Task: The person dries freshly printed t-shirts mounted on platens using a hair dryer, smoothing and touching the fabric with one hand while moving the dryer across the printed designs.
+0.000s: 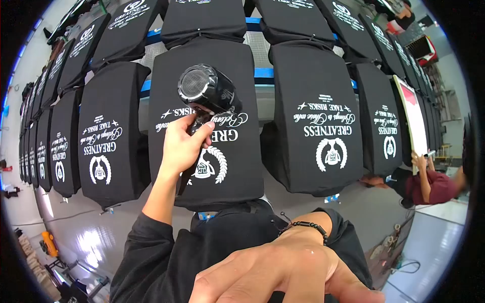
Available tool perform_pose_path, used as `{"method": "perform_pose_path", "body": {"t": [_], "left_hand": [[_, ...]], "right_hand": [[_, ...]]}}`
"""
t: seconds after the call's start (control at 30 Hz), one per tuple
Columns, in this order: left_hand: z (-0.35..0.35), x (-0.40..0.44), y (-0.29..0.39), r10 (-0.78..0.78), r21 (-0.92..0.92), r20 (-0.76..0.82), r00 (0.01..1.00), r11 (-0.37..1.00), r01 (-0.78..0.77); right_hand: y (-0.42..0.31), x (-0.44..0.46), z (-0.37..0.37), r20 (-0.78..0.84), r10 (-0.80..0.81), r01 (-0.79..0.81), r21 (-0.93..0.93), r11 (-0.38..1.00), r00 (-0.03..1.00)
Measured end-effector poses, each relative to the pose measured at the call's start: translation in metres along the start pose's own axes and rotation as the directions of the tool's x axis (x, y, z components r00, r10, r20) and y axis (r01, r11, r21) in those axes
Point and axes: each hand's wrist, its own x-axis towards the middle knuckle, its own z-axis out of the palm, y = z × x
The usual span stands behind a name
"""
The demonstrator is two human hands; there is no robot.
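Note:
My left hand (180, 144) is wrapped round the handle of a black hair dryer (220, 92). The dryer is over a black T-shirt (240, 169) stretched flat on a board, covering part of its white print, which includes the word GREATNESS and a laurel emblem. Close to the camera at the bottom is my right hand (275, 267), its back showing and a dark beaded bracelet (310, 225) at the wrist. Its fingers are stretched out, the tips cut off by the frame edge; I see nothing held there.
Rows of boards carry similar printed shirts, including one to the right (316, 146) and one to the left (113, 131). Blue rails (262, 73) run between rows. At right, a person (429, 184) holds a white-framed screen (411, 121) over the shirts.

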Motion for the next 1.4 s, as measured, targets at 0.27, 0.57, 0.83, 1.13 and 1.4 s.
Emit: {"method": "perform_pose_path", "body": {"t": [0.27,0.57,0.83,1.13,1.4], "left_hand": [[-0.057,-0.022,-0.014,-0.053,-0.061,-0.214,0.975,0.997,0.041],[-0.122,-0.040,-0.031,-0.033,0.077,-0.434,0.900,0.994,0.073],[-0.068,-0.012,-0.014,-0.058,-0.030,-0.222,0.973,0.998,0.053],[0.003,0.015,0.001,-0.042,-0.095,-0.009,0.999,0.995,0.041],[-0.061,0.008,-0.007,-0.012,0.052,-0.317,0.948,0.998,0.030]], "right_hand": [[0.000,-0.001,-0.002,0.018,-0.048,0.047,0.040,0.998,0.999],[0.012,0.028,-0.002,0.140,-0.037,0.021,0.116,0.993,0.989],[0.008,0.028,-0.005,0.101,-0.080,0.069,0.111,0.991,0.992],[-0.003,0.010,-0.012,0.034,-0.154,0.150,0.100,0.984,0.987],[-0.008,0.007,-0.017,0.050,-0.221,0.212,0.141,0.967,0.974]]}}
